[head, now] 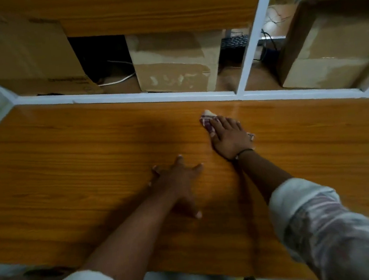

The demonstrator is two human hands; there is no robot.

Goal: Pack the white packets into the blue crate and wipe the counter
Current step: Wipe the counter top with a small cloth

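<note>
Here your right hand (229,138) presses flat, fingers spread, on a checked cloth (209,119) near the counter's (66,158) far edge, its long axis slanting away-left. Your left hand (179,184) rests splayed, holding nothing, nearer you.

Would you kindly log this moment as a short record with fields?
surface: wooden counter
right hand: flat on a checked cloth, near the counter's far edge
left hand: fingers spread, resting on the counter, empty
behind counter: cardboard boxes in white-framed shelves
packets, crate: not in view
</note>
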